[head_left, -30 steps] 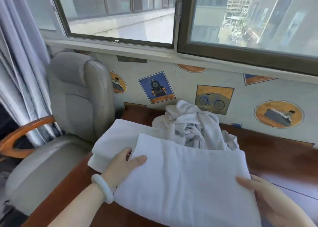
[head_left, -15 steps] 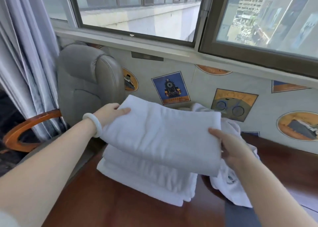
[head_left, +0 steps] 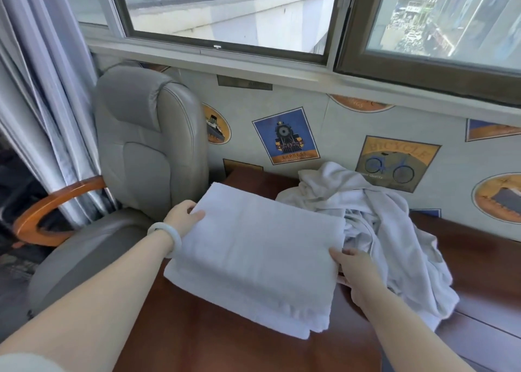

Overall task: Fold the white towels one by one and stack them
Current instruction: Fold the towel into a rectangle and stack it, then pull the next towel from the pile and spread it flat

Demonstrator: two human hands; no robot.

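A folded white terry towel [head_left: 259, 247] lies squared on top of the stack [head_left: 253, 315] at the left end of the dark red-brown wooden table [head_left: 211, 349]. The left hand [head_left: 183, 216] pinches its far-left corner, and the right hand [head_left: 352, 267] clamps the right edge, thumb on top, probably to line up the edges. How many towels sit beneath is hard to tell. A crumpled heap of unfolded white towels [head_left: 394, 230] waits just beside. The blue locomotive print [head_left: 286, 136] reads "EXPRESS" and the bike print [head_left: 394, 163] "BICYCLE".

Single head-worn wide view (close in), forward and down over table [head_left: 214, 349], facing window [head_left: 225, 10]
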